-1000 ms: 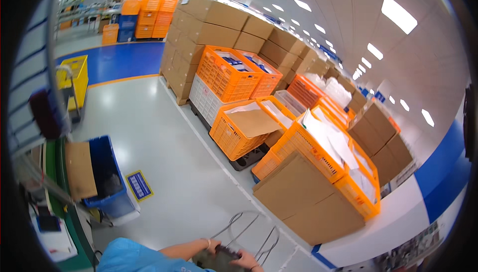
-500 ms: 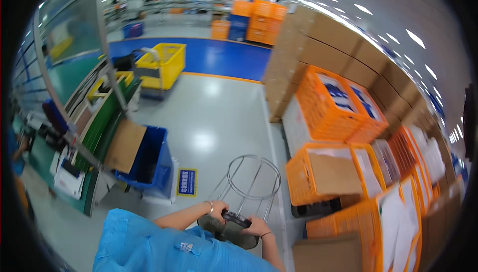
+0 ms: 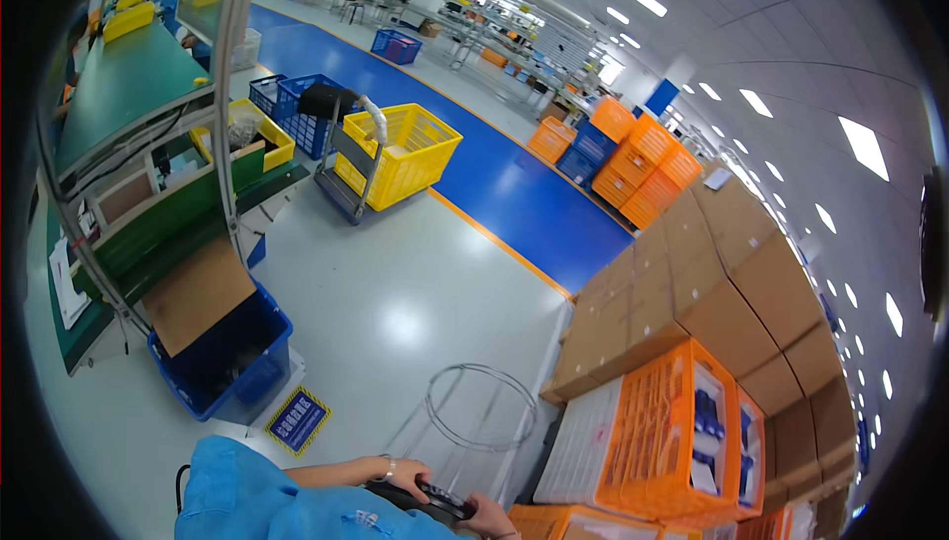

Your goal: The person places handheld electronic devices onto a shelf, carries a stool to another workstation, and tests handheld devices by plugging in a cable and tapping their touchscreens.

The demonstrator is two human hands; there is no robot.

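At the lower edge, before a blue fabric garment (image 3: pixel 257 496), a glossy black, bar-shaped piece (image 3: pixel 448 502) sits between the left hand (image 3: pixel 407 479) and the right hand (image 3: pixel 485 517), the fingers of each curled onto one end. Its long axis slants down rightward. Beyond it, a round, thin, silvery metal wire frame (image 3: pixel 432 414) shows straight rods running toward the hands, above smooth pale-grey floor (image 3: pixel 346 313).

The lower edge cuts the right hand (image 3: pixel 484 514) at its wrist and also 1 orange crate (image 3: pixel 540 519); the left hand (image 3: pixel 406 478) partly hides the black handle (image 3: pixel 449 502).
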